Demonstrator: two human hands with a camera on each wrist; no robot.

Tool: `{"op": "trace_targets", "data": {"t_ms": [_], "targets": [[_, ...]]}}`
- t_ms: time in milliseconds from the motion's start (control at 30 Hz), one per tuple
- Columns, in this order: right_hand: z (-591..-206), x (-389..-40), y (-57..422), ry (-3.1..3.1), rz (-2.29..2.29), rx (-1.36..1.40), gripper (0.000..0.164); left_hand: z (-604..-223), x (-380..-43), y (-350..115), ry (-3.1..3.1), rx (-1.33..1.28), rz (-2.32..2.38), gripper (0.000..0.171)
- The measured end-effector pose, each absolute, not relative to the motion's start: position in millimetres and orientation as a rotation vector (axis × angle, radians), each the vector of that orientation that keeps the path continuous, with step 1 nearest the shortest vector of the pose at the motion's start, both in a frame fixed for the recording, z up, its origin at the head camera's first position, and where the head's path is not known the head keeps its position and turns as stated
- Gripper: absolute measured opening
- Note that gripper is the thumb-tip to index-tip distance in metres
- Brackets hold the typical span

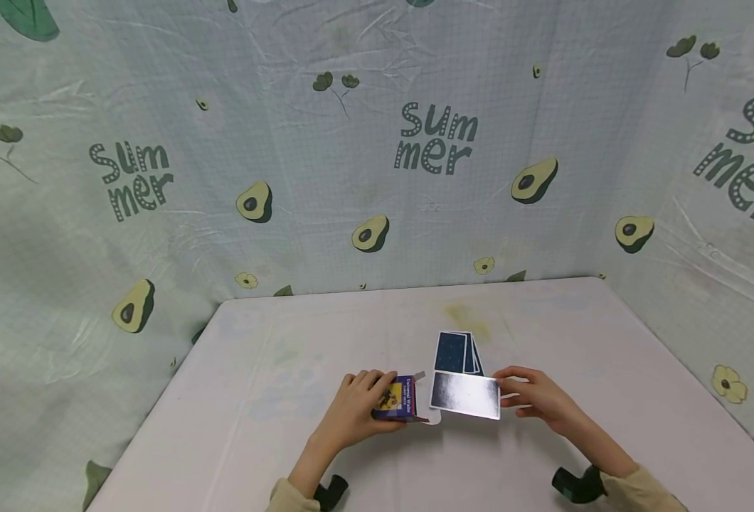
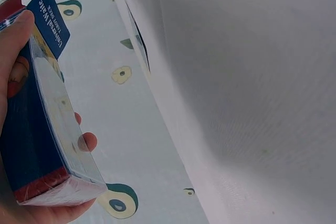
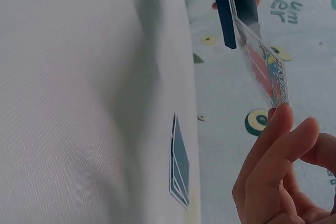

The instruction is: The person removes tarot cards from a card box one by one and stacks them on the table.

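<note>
My left hand (image 1: 358,405) grips a small tarot card box (image 1: 397,398), with its thumb and fingers around the sides. The box's blue flap (image 2: 48,22), printed "Universal Waite Tarot Deck", stands folded out in the left wrist view. At the box's opened end is a tarot card (image 1: 465,395), its face glaring with light in the head view and showing a coloured picture in the right wrist view. Fingertips of my right hand (image 1: 537,398) pinch this card by its outer edge. Whether the card's other end lies inside the box, I cannot tell.
Just beyond the held card, several dark-blue-backed cards (image 1: 450,352) lie overlapping on the white-covered table (image 1: 274,441). A hanging sheet (image 1: 313,156) printed with avocados and lettering stands behind the table and along its sides.
</note>
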State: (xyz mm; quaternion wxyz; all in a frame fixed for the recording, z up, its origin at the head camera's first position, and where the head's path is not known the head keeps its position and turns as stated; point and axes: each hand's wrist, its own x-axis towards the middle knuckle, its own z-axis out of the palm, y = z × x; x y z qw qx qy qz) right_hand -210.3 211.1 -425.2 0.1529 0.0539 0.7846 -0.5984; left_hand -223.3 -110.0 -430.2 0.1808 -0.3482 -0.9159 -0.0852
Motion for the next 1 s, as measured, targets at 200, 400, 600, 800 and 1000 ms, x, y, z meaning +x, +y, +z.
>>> {"op": "trace_targets", "data": {"t_ms": [200,400,600,800,1000], "targets": [[-424.8,-209.6,215.0,2.249,-1.735,0.210,0.047,-431.0,-223.4,-111.1,-2.603,-0.983,-0.238,0.077],[-423.8,-211.4,217.1,2.259,-1.730,0.266,0.050,-429.4,-223.2,-111.3,-2.608,-0.978,-0.246,0.077],[-423.0,-215.1,218.2,2.261,-1.741,0.296,0.050,-428.7,-223.2,-112.0,-2.595,-0.976,-0.254,0.078],[-421.0,-217.2,220.1,2.250,-1.759,0.288,0.053,-429.0,-223.0,-112.8,-2.597,-0.974,-0.251,0.078],[-419.9,-219.0,222.8,2.209,-1.799,0.266,0.056,-428.3,-222.8,-113.0,-2.611,-0.966,-0.257,0.078]]}}
